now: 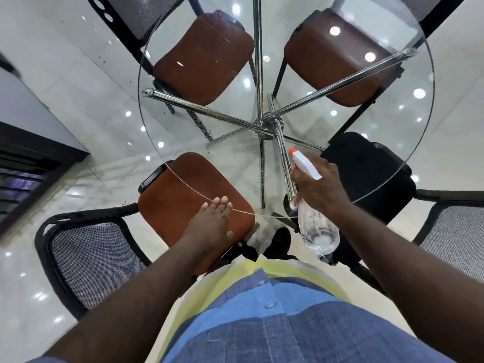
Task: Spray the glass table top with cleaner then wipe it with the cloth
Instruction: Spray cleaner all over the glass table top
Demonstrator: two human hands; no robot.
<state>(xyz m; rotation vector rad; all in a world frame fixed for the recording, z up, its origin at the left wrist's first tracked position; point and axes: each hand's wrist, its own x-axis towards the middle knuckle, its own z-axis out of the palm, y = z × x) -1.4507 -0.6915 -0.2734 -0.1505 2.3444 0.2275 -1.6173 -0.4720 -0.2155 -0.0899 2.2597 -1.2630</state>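
At frame centre, one round glass worktop (227,145) over four chairs (204,58). Right of centre, one spray bottle (318,231) above the worktop's near edge, gripped by right hand (322,187), fingers (297,176) curled round its neck. Lower centre, left hand (212,226) flat, fingers straight, tips at near rim.

the table (235,163) is in front of the person. the far left chair (204,58) and far right chair (337,58) sit at its far side. the near chair (178,195) is under its near edge, with the left hand (212,224) over it. the right hand (319,187) holds the bottle (317,231) above its near right side.
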